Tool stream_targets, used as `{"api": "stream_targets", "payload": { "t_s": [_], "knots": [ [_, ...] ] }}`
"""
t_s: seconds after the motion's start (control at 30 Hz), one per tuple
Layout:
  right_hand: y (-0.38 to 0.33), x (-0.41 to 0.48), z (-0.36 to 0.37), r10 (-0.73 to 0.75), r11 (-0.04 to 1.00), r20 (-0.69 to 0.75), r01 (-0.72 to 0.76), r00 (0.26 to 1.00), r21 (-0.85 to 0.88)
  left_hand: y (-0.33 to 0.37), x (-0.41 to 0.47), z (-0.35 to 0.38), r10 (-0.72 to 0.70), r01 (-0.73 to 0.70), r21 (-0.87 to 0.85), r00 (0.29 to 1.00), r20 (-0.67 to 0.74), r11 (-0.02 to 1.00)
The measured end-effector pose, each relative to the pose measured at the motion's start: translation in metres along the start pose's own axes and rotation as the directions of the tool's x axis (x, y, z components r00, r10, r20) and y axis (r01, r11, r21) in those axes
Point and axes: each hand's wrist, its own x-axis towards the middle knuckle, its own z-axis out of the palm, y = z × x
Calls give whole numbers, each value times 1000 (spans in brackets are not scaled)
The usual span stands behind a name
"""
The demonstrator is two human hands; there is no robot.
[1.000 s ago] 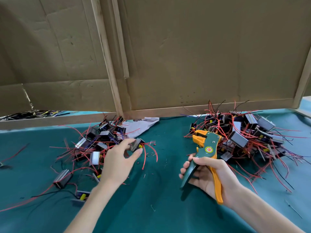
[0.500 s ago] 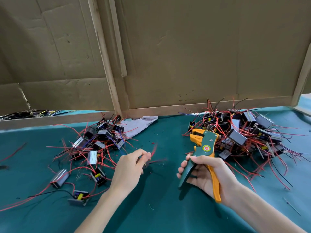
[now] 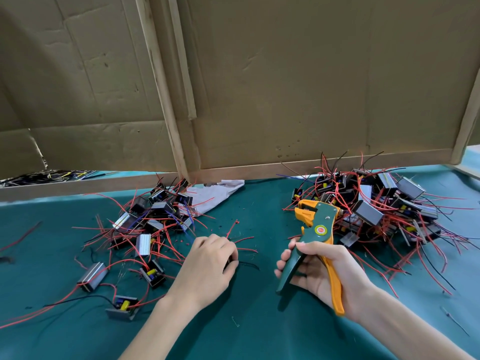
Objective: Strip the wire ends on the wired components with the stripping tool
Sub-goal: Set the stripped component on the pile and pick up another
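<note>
- The right hand (image 3: 322, 271) grips the stripping tool (image 3: 321, 229) by both handles: fingers wrapped over the green one, the orange one against the palm.
- The tool's long axis runs up the frame, leaning slightly left. Its orange jaws sit above the grip and point at the cardboard wall (image 3: 311, 87); the handle ends splay out below the hand.
- At centre frame, the left hand (image 3: 207, 266) curls round a small component (image 3: 229, 261), mostly hidden.
- Its red wires (image 3: 245, 239) fan right toward the tool, not touching it.
- Component heaps lie at left (image 3: 153, 222) and right (image 3: 376, 209) on the green mat (image 3: 259, 328).
</note>
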Motion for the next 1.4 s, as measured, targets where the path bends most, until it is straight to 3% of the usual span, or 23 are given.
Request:
{"api": "stream_targets", "payload": {
  "t_s": [0.2,0.3,0.43,0.57,0.73,0.93,1.07,1.2,1.4],
  "knots": [
    [1,0,0,-8,1000,6,8,1000,-6,1,0,-1,43,-41,26,998,-43,999],
    [2,0,-1,-14,1000,10,14,1000,-14,5,1,-2,-81,53,-220,989,-122,974],
    [2,0,-1,-18,1000,21,19,1000,-20,7,6,-10,-378,162,-714,913,-154,681],
    [3,0,-2,-11,1000,15,11,1000,-15,-2,7,-11,-452,218,-838,891,-38,501],
    [3,0,-2,-12,1000,14,12,1000,-16,-9,8,-4,-450,335,-755,891,59,564],
    [4,-1,-1,-17,999,20,18,1000,-26,-8,5,-2,-475,389,-799,867,149,458],
    [3,-2,0,-23,999,20,23,1000,-35,-3,5,1,-426,361,-795,893,145,487],
    [3,-2,1,-25,999,17,26,1000,-40,1,4,0,-376,325,-763,919,116,559],
    [3,-4,1,-21,999,18,22,1000,-46,13,2,-4,-322,217,-647,945,-47,731]
  ]
}}
